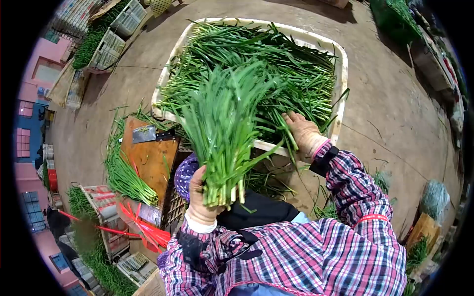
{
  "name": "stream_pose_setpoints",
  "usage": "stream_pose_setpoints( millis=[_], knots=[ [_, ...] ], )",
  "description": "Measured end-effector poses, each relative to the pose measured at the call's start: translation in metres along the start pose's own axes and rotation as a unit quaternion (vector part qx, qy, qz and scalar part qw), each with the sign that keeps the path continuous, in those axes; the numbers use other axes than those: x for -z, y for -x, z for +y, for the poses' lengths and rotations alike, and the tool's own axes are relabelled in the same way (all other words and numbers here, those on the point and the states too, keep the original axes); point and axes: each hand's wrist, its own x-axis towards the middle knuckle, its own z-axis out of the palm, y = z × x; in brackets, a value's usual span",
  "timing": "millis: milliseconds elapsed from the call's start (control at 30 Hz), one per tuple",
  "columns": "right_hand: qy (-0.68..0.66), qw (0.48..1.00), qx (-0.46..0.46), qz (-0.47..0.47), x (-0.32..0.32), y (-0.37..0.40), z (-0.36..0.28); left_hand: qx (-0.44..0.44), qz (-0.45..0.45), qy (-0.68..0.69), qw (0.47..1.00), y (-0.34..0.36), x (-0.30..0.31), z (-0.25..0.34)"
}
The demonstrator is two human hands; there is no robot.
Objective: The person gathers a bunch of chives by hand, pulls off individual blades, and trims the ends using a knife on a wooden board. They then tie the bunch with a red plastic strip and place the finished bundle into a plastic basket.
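Observation:
My left hand [198, 200] is wrapped round the cut ends of a thick bunch of long green stalks [224, 133], whose leaves point up and away from me. The pale ends stick out past my fingers. My right hand [302, 132] is at the near right side of a white crate [341, 64] filled with more green stalks [296, 74]. Its fingers are round a few stalks at the crate's near edge.
To the left, a cleaver [144, 134] lies on a wooden board [150, 155] beside a pile of stalks [129, 180]. Red ties [148, 228] hang near it. Crates [106, 52] stand at the upper left, and a plastic bag [434, 197] lies at the right.

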Motion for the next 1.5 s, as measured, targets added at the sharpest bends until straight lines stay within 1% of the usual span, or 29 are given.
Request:
stream_pose_setpoints(
  millis=[67, 100, 133, 200, 267, 333, 400, 467, 533, 567, 600, 633, 733, 800, 833, 867, 933, 1000, 1033, 1067, 1133, 1167, 1200, 1267, 1300, 1333, 1433, 1467, 1500],
  knots=[
    [-0.032, 0.999, 0.011, 0.001, 0.000, 0.001, 0.003, 0.007, -0.072, -0.010, 0.997, 0.019, -0.010, 0.015],
    [-0.034, 0.999, -0.003, -0.005, -0.001, 0.002, 0.002, -0.020, -0.129, 0.044, 0.990, 0.025, -0.005, 0.018],
    [-0.006, 1.000, 0.003, -0.016, -0.003, -0.001, 0.006, -0.023, -0.131, 0.043, 0.990, 0.027, 0.001, 0.022],
    [-0.079, 0.995, 0.026, 0.049, -0.022, -0.006, 0.020, -0.057, -0.225, 0.076, 0.970, 0.027, 0.017, 0.030],
    [-0.128, 0.990, 0.046, 0.047, 0.000, 0.011, 0.022, -0.048, -0.250, 0.066, 0.965, 0.022, 0.020, 0.036],
    [-0.133, 0.989, 0.026, 0.051, 0.016, 0.027, 0.031, -0.106, -0.192, 0.055, 0.974, 0.012, 0.002, 0.027],
    [-0.084, 0.994, 0.004, 0.071, 0.040, 0.051, 0.044, -0.117, -0.135, -0.047, 0.983, 0.002, 0.002, 0.015],
    [-0.064, 0.989, -0.034, 0.127, 0.064, 0.077, 0.047, -0.002, -0.093, 0.055, 0.994, -0.018, 0.016, 0.004],
    [-0.162, 0.973, -0.039, 0.160, 0.077, 0.093, 0.045, 0.046, -0.038, 0.114, 0.992, -0.025, 0.026, -0.014],
    [-0.318, 0.935, -0.075, 0.137, 0.086, 0.102, 0.031, 0.075, -0.060, 0.126, 0.987, -0.028, 0.031, -0.021],
    [-0.492, 0.863, -0.092, 0.072, 0.081, 0.106, 0.024, 0.087, -0.055, 0.113, 0.988, -0.029, 0.038, -0.027],
    [-0.572, 0.817, -0.075, 0.002, 0.076, 0.106, 0.016, 0.103, -0.058, 0.125, 0.985, -0.027, 0.034, -0.028],
    [-0.741, 0.644, 0.033, -0.189, 0.016, 0.091, -0.024, 0.126, -0.061, 0.149, 0.979, -0.015, 0.027, -0.023],
    [-0.757, 0.581, 0.089, -0.285, -0.019, 0.076, -0.055, 0.124, -0.065, 0.114, 0.984, -0.006, 0.024, -0.016],
    [-0.790, 0.526, 0.127, -0.289, -0.023, 0.068, -0.076, 0.136, -0.143, 0.109, 0.974, 0.010, -0.006, -0.005],
    [-0.819, 0.466, 0.165, -0.292, -0.024, 0.062, -0.096, 0.159, -0.086, 0.082, 0.980, 0.011, 0.002, -0.005],
    [-0.869, 0.399, 0.152, -0.248, -0.016, 0.051, -0.119, 0.145, -0.015, 0.004, 0.989, 0.020, 0.018, -0.002],
    [-0.889, 0.389, 0.115, -0.214, 0.000, 0.048, -0.131, 0.138, -0.050, -0.072, 0.986, 0.034, 0.023, 0.006],
    [-0.879, 0.443, 0.058, -0.168, 0.035, 0.056, -0.139, 0.145, -0.064, -0.112, 0.981, 0.044, 0.017, 0.015],
    [-0.913, 0.360, 0.082, -0.176, 0.024, 0.044, -0.142, 0.152, -0.077, -0.152, 0.974, 0.053, 0.012, 0.024],
    [-0.926, 0.312, 0.136, -0.164, 0.020, 0.019, -0.147, 0.139, -0.055, -0.181, 0.972, 0.067, 0.010, 0.029],
    [-0.937, 0.313, 0.119, -0.095, 0.030, 0.024, -0.159, 0.141, -0.064, -0.205, 0.966, 0.070, 0.017, 0.032],
    [-0.948, 0.218, 0.150, -0.177, 0.031, 0.013, -0.159, 0.143, -0.072, -0.230, 0.960, 0.072, 0.022, 0.034],
    [-0.952, 0.257, 0.126, -0.108, 0.046, 0.014, -0.181, 0.157, -0.077, -0.201, 0.964, 0.081, 0.017, 0.041],
    [-0.948, 0.262, 0.106, -0.147, 0.040, 0.008, -0.183, 0.156, -0.077, -0.212, 0.962, 0.083, 0.024, 0.044],
    [-0.926, 0.338, 0.091, -0.143, 0.059, 0.016, -0.186, 0.153, -0.078, -0.223, 0.960, 0.084, 0.029, 0.046],
    [-0.905, 0.355, 0.107, -0.207, 0.068, 0.006, -0.200, 0.033, -0.098, -0.346, 0.933, 0.092, 0.037, 0.050],
    [-0.898, 0.371, 0.112, -0.208, 0.083, 0.012, -0.208, 0.035, -0.075, -0.380, 0.921, 0.100, 0.039, 0.057],
    [-0.888, 0.383, 0.108, -0.231, 0.081, 0.005, -0.214, -0.002, -0.066, -0.360, 0.930, 0.107, 0.043, 0.061]
  ],
)
